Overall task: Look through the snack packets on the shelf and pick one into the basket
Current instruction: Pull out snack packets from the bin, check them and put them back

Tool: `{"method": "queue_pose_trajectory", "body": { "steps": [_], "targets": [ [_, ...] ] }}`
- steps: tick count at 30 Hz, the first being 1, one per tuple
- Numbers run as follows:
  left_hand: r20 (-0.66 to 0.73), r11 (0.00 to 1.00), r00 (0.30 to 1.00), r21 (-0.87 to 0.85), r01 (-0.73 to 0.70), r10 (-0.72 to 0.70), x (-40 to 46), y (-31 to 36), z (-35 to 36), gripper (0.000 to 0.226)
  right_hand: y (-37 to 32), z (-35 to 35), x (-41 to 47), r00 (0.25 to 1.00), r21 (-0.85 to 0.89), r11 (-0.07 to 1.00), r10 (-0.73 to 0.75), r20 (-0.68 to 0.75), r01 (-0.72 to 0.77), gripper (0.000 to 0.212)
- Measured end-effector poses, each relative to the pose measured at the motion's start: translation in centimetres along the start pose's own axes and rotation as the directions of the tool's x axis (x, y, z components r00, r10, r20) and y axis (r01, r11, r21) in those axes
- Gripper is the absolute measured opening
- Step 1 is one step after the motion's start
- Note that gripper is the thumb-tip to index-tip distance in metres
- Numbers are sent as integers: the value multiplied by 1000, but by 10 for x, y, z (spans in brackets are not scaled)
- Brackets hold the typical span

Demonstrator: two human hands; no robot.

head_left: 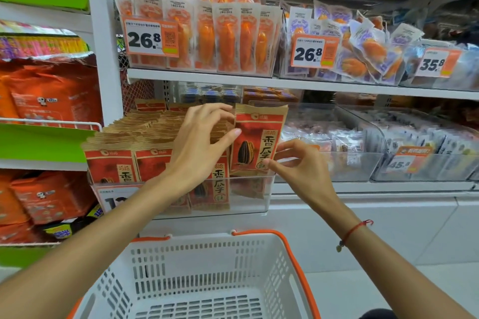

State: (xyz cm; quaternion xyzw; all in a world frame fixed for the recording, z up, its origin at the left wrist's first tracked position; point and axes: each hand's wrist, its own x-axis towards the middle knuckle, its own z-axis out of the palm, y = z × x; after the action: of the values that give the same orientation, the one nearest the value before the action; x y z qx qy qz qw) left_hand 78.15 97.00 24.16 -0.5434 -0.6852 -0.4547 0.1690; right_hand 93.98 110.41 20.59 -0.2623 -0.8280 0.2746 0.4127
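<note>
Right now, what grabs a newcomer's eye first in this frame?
Centre: a raised sunflower seed packet, red and tan, stands above its row in the clear bin, with the left hand pinching its left edge and the right hand at its lower right corner. Above, bold 26.8 price tags front orange snack packs. At the bottom sits an empty white basket with orange handles.
</note>
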Motion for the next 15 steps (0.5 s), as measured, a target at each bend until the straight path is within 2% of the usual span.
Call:
{"method": "queue_pose_trajectory", "body": {
  "steps": [2,5,8,11,13,15],
  "targets": [
    [7,999,1000,47,23,-23,0,-3,3,26,0,-1,-2,1000,-13,1000,-11,-17,10,24],
    [134,983,988,179,48,-72,-5,-10,7,28,-4,-4,-1,985,6,998,-59,-162,61,36],
    [172,970,985,243,-27,-15,-10,-10,13,38,-8,-2,2,954,-104,977,-204,-220,185,51],
    [121,950,981,255,-181,154,-10,-7,12,58,-9,6,2,920,-323,892,-371,-126,315,43],
    [154,895,962,356,-268,227,-10,-5,12,49,-6,10,0,922,-397,854,-383,-47,335,36],
    [196,860,951,414,-300,238,-12,-4,13,35,-6,10,-2,932,-423,848,-363,-24,319,31]
  ]
}}
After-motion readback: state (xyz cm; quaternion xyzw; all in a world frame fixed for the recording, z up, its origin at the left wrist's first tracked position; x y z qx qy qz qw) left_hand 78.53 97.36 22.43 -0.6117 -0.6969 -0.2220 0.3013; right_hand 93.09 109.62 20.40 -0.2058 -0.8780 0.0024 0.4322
